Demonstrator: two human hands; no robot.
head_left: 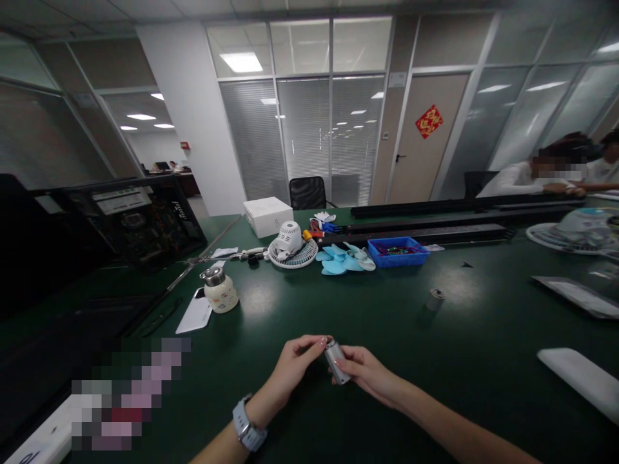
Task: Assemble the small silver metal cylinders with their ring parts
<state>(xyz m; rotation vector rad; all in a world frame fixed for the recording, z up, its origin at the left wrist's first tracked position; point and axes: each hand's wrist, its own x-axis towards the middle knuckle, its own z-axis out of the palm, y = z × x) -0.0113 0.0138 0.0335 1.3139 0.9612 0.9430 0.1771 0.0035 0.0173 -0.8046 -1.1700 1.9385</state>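
A silver metal cylinder that looks like a small electric motor (338, 364) is held tilted between my hands, just above the near part of the green table. My right hand (365, 370) grips its body from the right, thumb across the front. At its upper end, the thumb and fingertips of my left hand (302, 357) pinch together on the rim; exactly what they touch there is too small to tell. A second silver cylinder (435, 299) of similar look stands on the table farther off to the right.
Across the green table (290, 303) lie light-blue fan blades (338, 259), a white fan part (291, 245), a blue tray (399, 254) of wires and a white box (268, 217). A cream jar (221, 293) stands left. Other people (522, 177) sit at far right.
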